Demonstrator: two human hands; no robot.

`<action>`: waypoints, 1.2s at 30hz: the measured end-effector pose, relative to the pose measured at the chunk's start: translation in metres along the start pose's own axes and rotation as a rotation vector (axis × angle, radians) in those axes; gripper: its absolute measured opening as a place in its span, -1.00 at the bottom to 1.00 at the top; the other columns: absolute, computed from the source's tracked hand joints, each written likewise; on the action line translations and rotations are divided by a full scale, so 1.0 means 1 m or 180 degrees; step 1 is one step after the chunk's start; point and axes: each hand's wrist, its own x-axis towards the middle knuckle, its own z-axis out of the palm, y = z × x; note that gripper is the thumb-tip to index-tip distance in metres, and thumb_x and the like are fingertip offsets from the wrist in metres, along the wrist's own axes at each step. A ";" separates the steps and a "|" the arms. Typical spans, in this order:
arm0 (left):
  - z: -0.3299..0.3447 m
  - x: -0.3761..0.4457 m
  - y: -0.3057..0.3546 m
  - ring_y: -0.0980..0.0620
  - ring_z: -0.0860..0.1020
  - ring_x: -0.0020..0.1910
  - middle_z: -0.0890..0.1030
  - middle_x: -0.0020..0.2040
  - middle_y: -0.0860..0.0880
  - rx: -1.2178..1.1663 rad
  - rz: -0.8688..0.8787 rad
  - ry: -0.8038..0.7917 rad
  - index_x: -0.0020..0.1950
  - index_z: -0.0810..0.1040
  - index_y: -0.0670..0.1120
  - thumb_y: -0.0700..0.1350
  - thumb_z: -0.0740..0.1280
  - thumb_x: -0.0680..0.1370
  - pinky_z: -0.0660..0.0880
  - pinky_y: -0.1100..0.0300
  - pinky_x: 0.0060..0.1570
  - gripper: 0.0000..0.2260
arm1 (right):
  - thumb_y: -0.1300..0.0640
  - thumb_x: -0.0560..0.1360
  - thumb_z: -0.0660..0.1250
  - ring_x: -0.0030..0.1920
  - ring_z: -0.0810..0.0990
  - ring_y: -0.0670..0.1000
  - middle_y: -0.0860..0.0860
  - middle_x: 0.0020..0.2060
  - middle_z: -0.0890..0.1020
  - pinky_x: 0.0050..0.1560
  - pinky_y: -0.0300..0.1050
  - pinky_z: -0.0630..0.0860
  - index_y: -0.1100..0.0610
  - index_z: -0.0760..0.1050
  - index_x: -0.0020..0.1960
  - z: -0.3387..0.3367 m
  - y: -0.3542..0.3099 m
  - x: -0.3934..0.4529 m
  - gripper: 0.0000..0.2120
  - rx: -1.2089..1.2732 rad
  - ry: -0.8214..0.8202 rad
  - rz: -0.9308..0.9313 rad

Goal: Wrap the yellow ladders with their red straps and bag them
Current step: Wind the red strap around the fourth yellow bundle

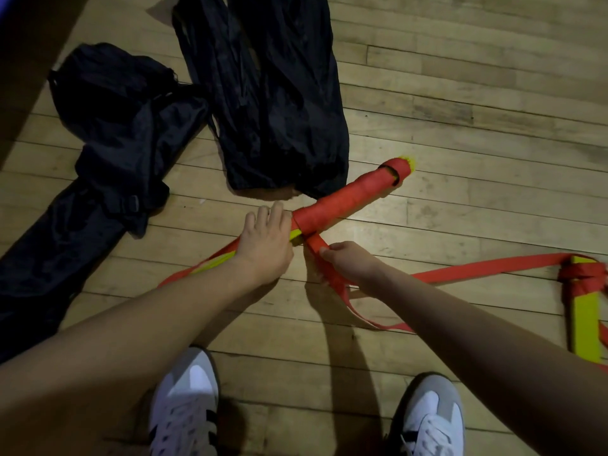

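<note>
1. Red strap [339, 205] is covering most of the bundled yellow ladder [348, 197], which is lying diagonally on the wooden floor [460, 93]; yellow is showing at its far tip and at its near end under your hands.
2. You are pressing your left hand [265, 243] down on the near end of the bundle, fingers extended and spread over it.
3. You are pinching the loose strap tail [317, 246] with your right hand [348, 263], fingers curled round it just beside the bundle.
4. The remaining strap is trailing right across the floor to a second ladder [587, 311], which is lying at the right frame edge, partly cut off, with red strap knotted round its upper end.
5. Open floor is lying to the right of the bundle and beyond it; your two white shoes [184, 403] are standing at the bottom edge.
6. One black bag [273, 93] is lying flat just beyond the bundle, its near mouth touching or nearly touching the wrapped section; you cannot tell what it is holding.
7. A second black bag [108, 126] is lying crumpled to the left, well apart from the bundle, reaching toward the left edge; its contents are not showing.
</note>
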 end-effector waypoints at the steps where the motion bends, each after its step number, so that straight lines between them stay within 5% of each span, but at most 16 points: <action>1: 0.000 -0.005 0.003 -0.20 0.27 0.33 0.18 0.44 -0.22 0.0107 0.0110 -0.0022 0.47 0.13 -0.19 -0.01 0.19 0.57 0.21 -0.04 0.31 -0.46 | 0.17 0.65 0.12 -0.40 0.55 -0.02 0.11 -0.32 0.58 -0.43 -0.33 0.52 0.26 0.49 -0.07 0.000 0.001 0.000 -0.75 -0.0013 0.0026 -0.0015; 6: 0.013 -0.037 0.017 -0.25 0.52 0.14 0.39 0.36 -0.31 0.0062 0.0472 -0.0074 0.46 0.33 -0.15 0.02 0.36 0.48 0.46 -0.03 0.10 -0.41 | 0.30 0.63 0.12 -0.44 0.53 -0.02 0.15 -0.30 0.55 -0.48 -0.30 0.51 0.35 0.50 0.06 0.001 0.006 0.000 -0.80 -0.0069 0.0219 -0.0172; 9: 0.012 -0.039 0.020 -0.17 0.50 0.14 0.43 0.29 -0.20 -0.0223 0.0228 -0.0308 0.57 0.06 -0.09 -0.06 0.25 0.57 0.48 0.03 0.00 -0.38 | 0.32 0.60 0.16 -0.58 0.53 -0.09 0.16 -0.35 0.56 -0.51 -0.30 0.49 0.35 0.51 -0.05 -0.001 0.013 -0.003 -0.83 -0.0164 0.0203 -0.0047; 12: 0.005 -0.028 0.018 -0.12 0.43 0.24 0.41 0.29 -0.13 -0.0520 -0.0117 -0.0397 0.56 -0.05 -0.15 -0.08 0.23 0.60 0.46 0.04 0.03 -0.36 | 0.30 0.60 0.19 -0.56 0.56 -0.07 0.15 -0.37 0.60 -0.48 -0.28 0.51 0.38 0.53 -0.03 -0.006 0.014 -0.003 -0.82 -0.0242 0.0089 0.0101; 21: -0.013 0.018 0.000 -0.18 0.36 0.29 0.36 0.32 -0.20 -0.0350 -0.0514 -0.0387 0.52 0.09 -0.23 0.02 0.37 0.53 0.38 0.00 0.17 -0.28 | 0.33 0.55 0.28 -0.46 0.58 -0.05 0.12 -0.31 0.59 -0.48 -0.30 0.50 0.31 0.50 0.07 -0.014 0.000 0.002 -0.89 -0.0190 -0.0017 0.0006; 27: 0.001 0.015 -0.007 -0.11 0.42 0.19 0.40 0.23 -0.13 0.0070 -0.0159 0.0100 0.48 0.20 -0.19 0.19 0.28 0.54 0.41 0.07 0.10 -0.33 | 0.26 0.57 0.28 -0.23 0.63 0.08 0.19 -0.13 0.65 -0.16 -0.07 0.57 0.21 0.37 0.07 -0.013 0.011 0.011 -0.88 -0.0038 0.0357 -0.0181; 30: 0.007 0.007 -0.003 -0.14 0.36 0.23 0.33 0.29 -0.16 -0.0086 -0.0067 0.0089 0.54 0.03 -0.20 0.12 0.14 0.61 0.36 0.04 0.13 -0.36 | 0.18 0.59 0.26 -0.24 0.54 0.02 0.10 -0.21 0.58 -0.27 -0.17 0.43 0.16 0.41 -0.08 -0.017 0.012 0.009 -0.92 -0.0240 0.0199 -0.0201; 33: 0.003 0.005 -0.001 -0.16 0.36 0.25 0.32 0.33 -0.17 -0.0054 0.0001 -0.0002 0.53 0.07 -0.21 0.03 0.15 0.61 0.36 0.02 0.17 -0.42 | 0.20 0.60 0.23 -0.35 0.56 -0.09 0.07 -0.28 0.60 -0.38 -0.30 0.41 0.12 0.41 -0.20 -0.023 0.008 0.004 -0.81 -0.0202 -0.0227 -0.0219; 36: 0.000 0.004 0.003 -0.14 0.40 0.26 0.37 0.36 -0.15 -0.0090 -0.0036 -0.0138 0.52 0.10 -0.20 -0.01 0.18 0.61 0.41 0.04 0.14 -0.45 | 0.21 0.60 0.24 -0.25 0.61 -0.05 0.10 -0.23 0.64 -0.23 -0.28 0.49 0.15 0.45 -0.19 -0.027 0.006 0.002 -0.82 -0.0346 -0.0536 -0.0260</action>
